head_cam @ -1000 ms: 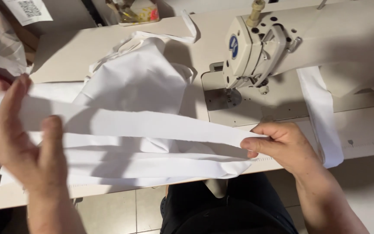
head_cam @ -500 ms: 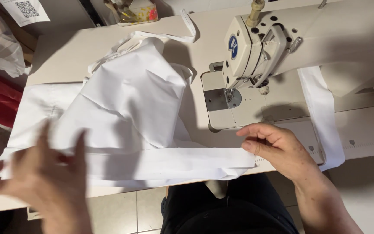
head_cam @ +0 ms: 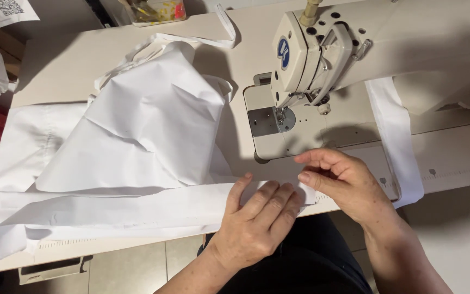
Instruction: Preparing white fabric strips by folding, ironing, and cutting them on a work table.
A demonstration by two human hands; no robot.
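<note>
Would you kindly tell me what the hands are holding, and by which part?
Both hold the long white fabric strip at its right end: the left hand presses it flat, the right hand pinches the tip.

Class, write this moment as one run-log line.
left hand: flat on white fabric strip | right hand: pinching strip end | sewing machine: behind, untouched

Beige worktable (head_cam: 72,65) under soft light, shadows falling left. Grey tiled floor (head_cam: 137,267) below front edge. Clear plastic box (head_cam: 156,11) of small items at back.
</note>
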